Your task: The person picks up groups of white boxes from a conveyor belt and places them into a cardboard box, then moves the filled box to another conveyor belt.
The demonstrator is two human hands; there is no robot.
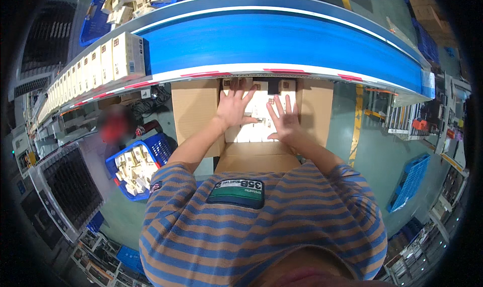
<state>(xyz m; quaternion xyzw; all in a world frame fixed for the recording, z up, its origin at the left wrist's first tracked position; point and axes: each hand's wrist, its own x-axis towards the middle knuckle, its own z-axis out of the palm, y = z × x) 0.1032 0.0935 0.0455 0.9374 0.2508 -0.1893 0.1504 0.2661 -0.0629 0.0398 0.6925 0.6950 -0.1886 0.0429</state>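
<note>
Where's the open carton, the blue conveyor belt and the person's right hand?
Open carton [195, 112]: head view, on its left flap.
Blue conveyor belt [284, 43]: head view, on the bare middle of its surface.
Right hand [287, 125]: head view, on the back of the hand.

Pale cartons [258, 130] — boxed (in rows)

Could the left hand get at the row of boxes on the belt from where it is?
Probably yes, with a reach to the left: the left hand is spread open, seemingly holding nothing, and only a carton flap and the belt edge seem to lie between it and the row's nearest box.
</note>
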